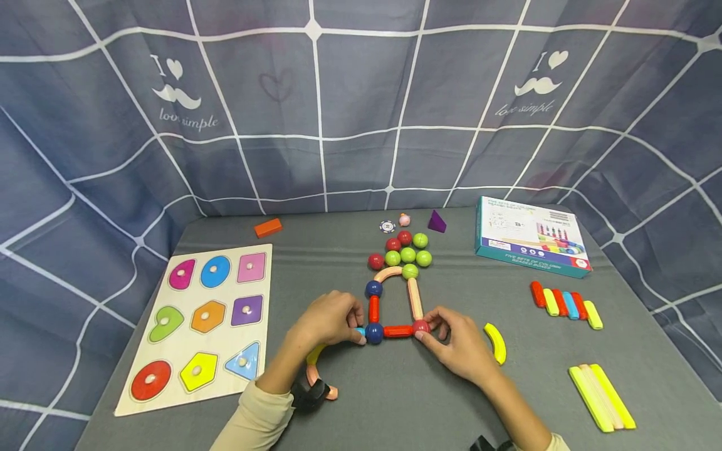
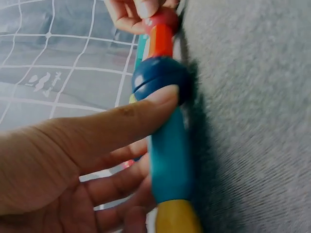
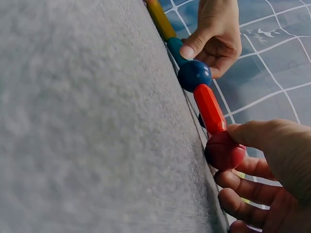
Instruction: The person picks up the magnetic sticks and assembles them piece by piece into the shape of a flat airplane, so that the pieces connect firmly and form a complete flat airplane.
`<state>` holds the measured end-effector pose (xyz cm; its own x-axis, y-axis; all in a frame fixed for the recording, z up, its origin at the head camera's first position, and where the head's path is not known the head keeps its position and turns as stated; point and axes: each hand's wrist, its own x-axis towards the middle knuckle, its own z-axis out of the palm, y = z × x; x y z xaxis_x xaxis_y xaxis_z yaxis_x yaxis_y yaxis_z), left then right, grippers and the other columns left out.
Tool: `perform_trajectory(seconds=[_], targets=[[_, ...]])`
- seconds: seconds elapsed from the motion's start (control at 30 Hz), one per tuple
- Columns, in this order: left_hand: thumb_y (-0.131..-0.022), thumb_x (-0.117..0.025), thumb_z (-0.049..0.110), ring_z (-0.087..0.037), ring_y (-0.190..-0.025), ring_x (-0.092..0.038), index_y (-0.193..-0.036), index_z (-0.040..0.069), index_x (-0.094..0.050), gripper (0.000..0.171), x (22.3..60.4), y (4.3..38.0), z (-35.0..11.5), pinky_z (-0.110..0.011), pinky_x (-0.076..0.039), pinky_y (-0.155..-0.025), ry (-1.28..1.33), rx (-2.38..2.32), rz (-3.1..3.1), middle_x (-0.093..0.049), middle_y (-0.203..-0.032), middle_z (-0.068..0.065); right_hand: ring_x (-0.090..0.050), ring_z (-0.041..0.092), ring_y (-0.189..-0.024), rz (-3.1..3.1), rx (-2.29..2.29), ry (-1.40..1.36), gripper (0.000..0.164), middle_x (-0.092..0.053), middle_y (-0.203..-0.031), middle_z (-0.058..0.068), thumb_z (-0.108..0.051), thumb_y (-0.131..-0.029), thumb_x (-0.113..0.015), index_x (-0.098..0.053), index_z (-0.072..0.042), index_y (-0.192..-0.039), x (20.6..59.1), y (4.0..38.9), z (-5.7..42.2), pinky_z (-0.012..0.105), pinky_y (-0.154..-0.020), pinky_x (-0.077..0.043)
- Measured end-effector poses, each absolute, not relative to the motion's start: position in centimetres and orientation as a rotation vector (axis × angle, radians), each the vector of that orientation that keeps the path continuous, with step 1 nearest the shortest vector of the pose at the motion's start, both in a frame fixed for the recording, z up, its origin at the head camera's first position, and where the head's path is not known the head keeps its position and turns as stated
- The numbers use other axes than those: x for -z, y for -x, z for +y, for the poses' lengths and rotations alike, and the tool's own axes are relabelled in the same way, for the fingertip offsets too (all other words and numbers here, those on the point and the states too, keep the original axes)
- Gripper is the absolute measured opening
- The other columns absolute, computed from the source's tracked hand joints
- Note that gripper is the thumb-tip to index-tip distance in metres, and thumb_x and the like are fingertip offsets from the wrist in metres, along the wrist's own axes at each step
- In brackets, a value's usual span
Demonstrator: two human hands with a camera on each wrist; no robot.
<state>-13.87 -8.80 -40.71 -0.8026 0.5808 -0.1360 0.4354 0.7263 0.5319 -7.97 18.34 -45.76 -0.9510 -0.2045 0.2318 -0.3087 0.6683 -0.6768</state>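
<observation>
My left hand pinches a light blue stick, its thumb at the joint with a dark blue ball. My right hand holds a red ball between thumb and fingers. A red ribbed stick joins these two balls. Another red stick runs up to a second dark blue ball, then a curved peach piece and a green ball. A straight peach stick closes the loop. A yellow curved piece continues from the light blue stick.
Loose red and green balls cluster behind the loop. A shape puzzle board lies left; a box, short sticks and long sticks lie right. A yellow curved piece sits beside my right hand.
</observation>
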Motion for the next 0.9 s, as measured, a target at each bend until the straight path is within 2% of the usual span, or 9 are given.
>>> perform_trajectory(seconds=[0.47,0.7,0.9], targets=[[-0.069,-0.085,0.029,-0.004,-0.060,-0.050,-0.074,0.021,-0.066,0.022,41.6,14.1,-7.9,-0.028,-0.039,-0.057,-0.777,-0.744,2.770,-0.056,-0.064,0.014,-0.051,0.009,-0.064,-2.784,-1.090,-0.312,0.027,-0.060,-0.081,-0.011,-0.034,-0.080,-0.076,-0.066,-0.016,-0.099,45.0,8.7,19.3,0.024,-0.056,-0.041],[-0.071,-0.084,0.031,-0.004,-0.062,-0.049,-0.077,0.022,-0.066,0.021,42.1,14.2,-7.5,-0.027,-0.039,-0.057,-0.788,-0.761,2.794,-0.056,-0.068,0.014,-0.048,0.011,-0.059,-2.851,-0.935,-0.142,0.028,-0.056,-0.072,-0.004,-0.035,-0.085,-0.071,-0.065,-0.010,-0.093,43.2,8.6,24.4,0.026,-0.052,-0.038],[-0.071,-0.084,0.030,-0.004,-0.065,-0.051,-0.078,0.021,-0.067,0.021,42.1,14.1,-7.4,-0.027,-0.040,-0.059,-0.796,-0.779,2.768,-0.059,-0.071,0.011,-0.047,0.014,-0.059,-3.110,-0.869,0.002,0.033,-0.054,-0.069,-0.001,-0.036,-0.081,-0.075,-0.060,-0.009,-0.089,42.4,7.9,28.1,0.028,-0.053,-0.036]])
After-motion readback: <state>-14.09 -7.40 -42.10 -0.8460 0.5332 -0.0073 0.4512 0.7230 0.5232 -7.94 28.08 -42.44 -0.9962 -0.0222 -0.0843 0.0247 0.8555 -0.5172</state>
